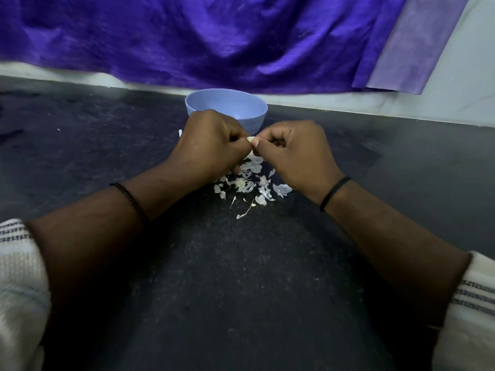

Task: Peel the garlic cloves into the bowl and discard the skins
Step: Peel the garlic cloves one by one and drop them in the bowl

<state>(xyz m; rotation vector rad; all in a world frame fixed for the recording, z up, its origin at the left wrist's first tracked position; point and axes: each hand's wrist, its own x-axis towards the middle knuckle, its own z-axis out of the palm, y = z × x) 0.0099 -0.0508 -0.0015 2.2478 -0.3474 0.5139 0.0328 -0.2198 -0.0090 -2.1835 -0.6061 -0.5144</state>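
The left hand (211,141) and right hand (292,149) pinch 1 garlic clove (250,139) between curled fingers; many skins (250,183) lie undiscarded before the bowl (249,108), contents hidden

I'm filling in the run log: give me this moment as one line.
step: peeling | left hand, right hand: both pinch garlic clove | skins: loose on counter | bowl: behind hands

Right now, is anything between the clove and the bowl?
Nothing visible. Both hands, left and right, pinch the clove just in front of the bowl; the skins lie nearer the person.
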